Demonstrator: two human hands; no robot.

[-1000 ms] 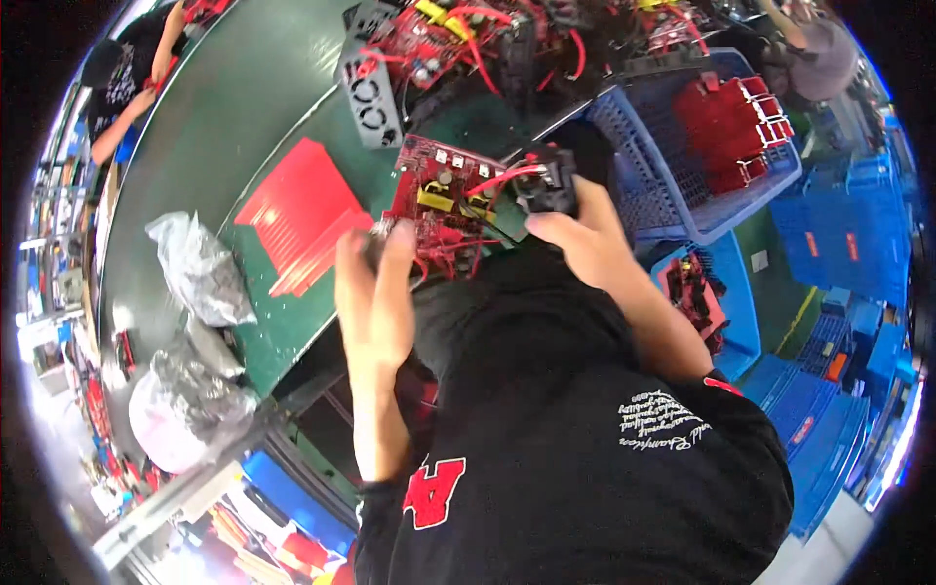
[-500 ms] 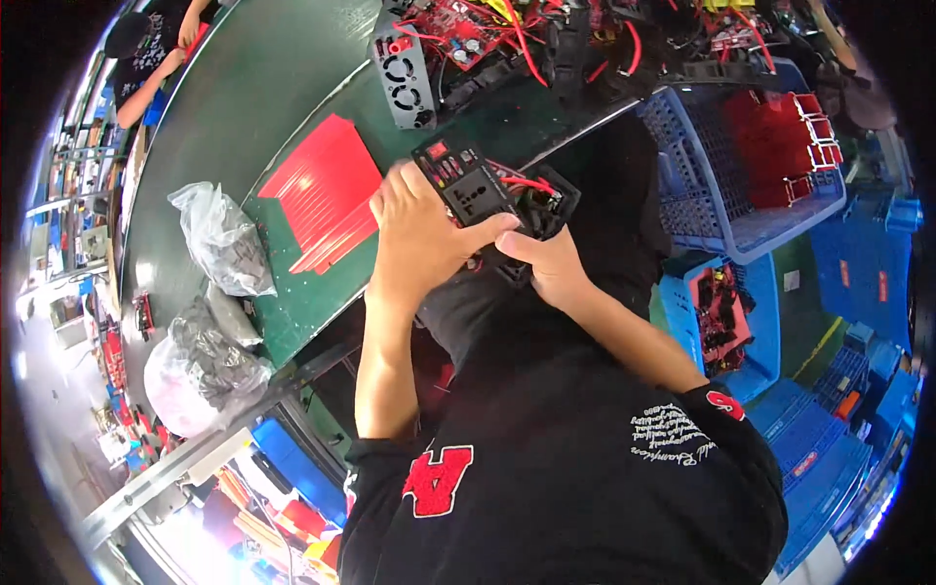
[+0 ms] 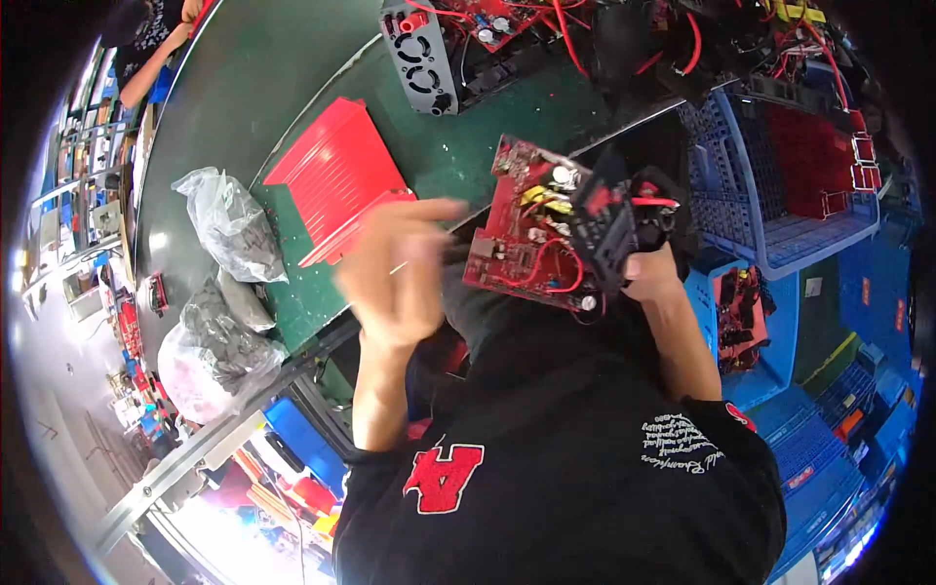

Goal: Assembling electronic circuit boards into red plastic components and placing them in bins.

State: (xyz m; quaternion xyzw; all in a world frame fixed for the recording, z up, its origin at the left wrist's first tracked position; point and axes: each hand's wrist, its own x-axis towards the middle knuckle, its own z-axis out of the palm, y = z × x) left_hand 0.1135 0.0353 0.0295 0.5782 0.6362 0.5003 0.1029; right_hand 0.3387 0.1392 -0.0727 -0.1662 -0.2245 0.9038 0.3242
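My right hand [image 3: 655,277] grips a black socket panel [image 3: 606,229] by its lower edge, fingers mostly hidden behind it. Joined to that panel is a red circuit board [image 3: 522,219] with yellow parts, red wires and silver-topped cylinders, its component side turned up above my lap. My left hand [image 3: 392,278] is apart from the board, to its left, near the bench edge. Motion smears its fingers, and I cannot make out anything in them. Beside it on the green bench lies a ribbed red metal cover [image 3: 336,175].
Clear plastic bags [image 3: 229,229] of dark parts lie at the bench's left. A grey fan end plate [image 3: 421,63] stands at the back among wired boards. Blue crates [image 3: 741,229] sit to my right, one holding red housings. Another person's arm [image 3: 156,68] shows at the far left.
The panel assembly has swung to the right and turned, so its red circuit board now shows. My left hand has let go of it and moved away, below and left.
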